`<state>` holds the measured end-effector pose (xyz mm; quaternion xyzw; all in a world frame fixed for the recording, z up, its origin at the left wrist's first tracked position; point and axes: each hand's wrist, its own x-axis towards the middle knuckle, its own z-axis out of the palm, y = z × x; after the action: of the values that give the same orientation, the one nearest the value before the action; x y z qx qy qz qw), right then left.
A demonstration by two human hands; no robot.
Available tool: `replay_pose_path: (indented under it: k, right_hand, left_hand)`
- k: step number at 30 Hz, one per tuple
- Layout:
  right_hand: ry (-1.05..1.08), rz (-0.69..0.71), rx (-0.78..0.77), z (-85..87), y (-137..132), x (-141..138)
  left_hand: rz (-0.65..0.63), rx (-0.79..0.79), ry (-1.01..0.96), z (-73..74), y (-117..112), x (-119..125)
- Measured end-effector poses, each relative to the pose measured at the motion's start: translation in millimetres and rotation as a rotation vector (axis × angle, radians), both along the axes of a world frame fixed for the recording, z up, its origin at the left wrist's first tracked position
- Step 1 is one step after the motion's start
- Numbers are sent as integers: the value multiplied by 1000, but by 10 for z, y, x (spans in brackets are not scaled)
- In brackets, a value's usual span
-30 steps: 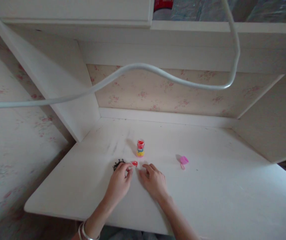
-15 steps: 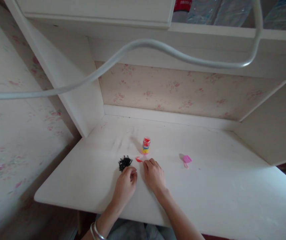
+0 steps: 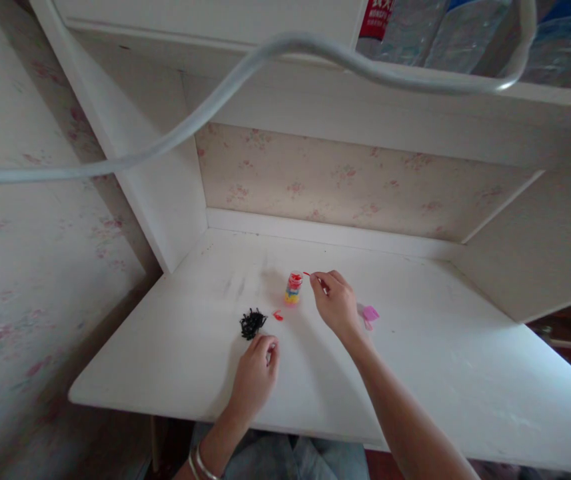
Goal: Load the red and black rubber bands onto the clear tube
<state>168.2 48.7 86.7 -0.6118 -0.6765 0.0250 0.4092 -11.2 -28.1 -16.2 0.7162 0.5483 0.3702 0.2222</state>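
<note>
My right hand (image 3: 335, 301) is raised just right of a small clear jar (image 3: 293, 289). Thumb and forefinger pinch a thin red rubber band (image 3: 306, 273), its end pointing at the jar's mouth. Layers of red, blue and yellow bits fill the upright jar, which has no lid on. A few loose red bands (image 3: 278, 315) lie on the table in front of it. My left hand (image 3: 256, 370) rests with curled fingers just below a pile of black rubber bands (image 3: 252, 323); what it holds, if anything, is hidden.
A pink square piece (image 3: 370, 313) with a pale pink strip lies right of my right hand. The white desk (image 3: 440, 373) has a back panel and side walls. A white cable (image 3: 190, 127) crosses the upper view. Plastic bottles (image 3: 470, 33) stand on the shelf above.
My right hand has lifted from the red bands and moved up and right beside the jar, carrying one red band. My left hand stays near the black pile.
</note>
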Motion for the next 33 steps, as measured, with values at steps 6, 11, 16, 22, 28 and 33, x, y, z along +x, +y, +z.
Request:
replay_pose_path:
  k: [6, 11, 16, 22, 28, 33]
  right_hand:
    - [-138, 22, -69, 11, 213, -72]
    - [-202, 19, -122, -19, 259, -114]
    - [-188, 27, -110, 8, 253, -107]
    - [-294, 47, -177, 24, 181, -122]
    - [-428, 58, -290, 55, 130, -154]
    - [-461, 74, -304, 76, 123, -163]
  left_hand:
    - [0, -13, -18, 35, -3, -3]
    - [-10, -44, -24, 70, -2, -9]
    - [-19, -45, -37, 63, 4, -11]
    - [-32, -54, -27, 59, 6, -15]
    - [-28, -58, -17, 57, 4, -12]
    - [-29, -39, -12, 47, 12, 3]
